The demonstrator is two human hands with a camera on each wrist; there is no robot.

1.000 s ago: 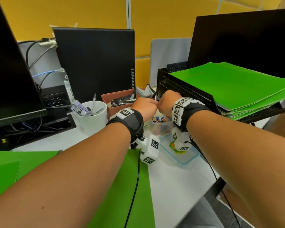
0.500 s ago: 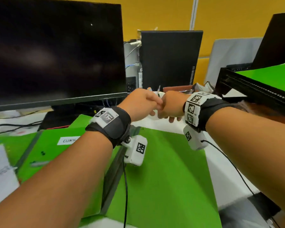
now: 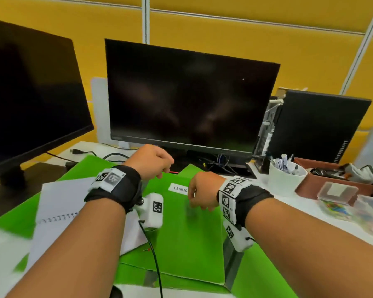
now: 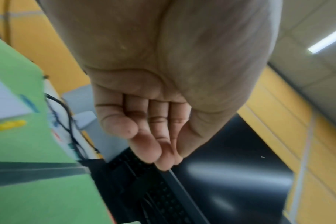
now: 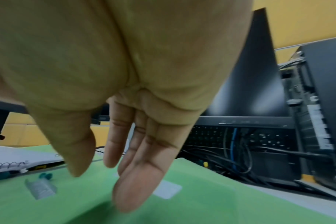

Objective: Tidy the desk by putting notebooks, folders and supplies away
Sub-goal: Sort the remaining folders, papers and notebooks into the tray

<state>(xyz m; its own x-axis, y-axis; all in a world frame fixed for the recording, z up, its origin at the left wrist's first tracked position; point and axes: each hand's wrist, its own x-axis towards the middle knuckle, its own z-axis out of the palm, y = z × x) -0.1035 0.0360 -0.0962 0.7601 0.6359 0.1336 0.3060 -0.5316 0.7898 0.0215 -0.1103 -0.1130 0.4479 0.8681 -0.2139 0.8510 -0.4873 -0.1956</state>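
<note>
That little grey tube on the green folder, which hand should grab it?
Probably the right hand. It hangs open just above the green folder, with the small tube lying near its fingers. The left hand, also empty, hovers farther back toward the monitor.

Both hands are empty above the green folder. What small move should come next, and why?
Probably lower the right hand and pick up the small clear object lying loose on the green folder. The left hand holds nothing either, and lifting the folder first might spill it.
</note>
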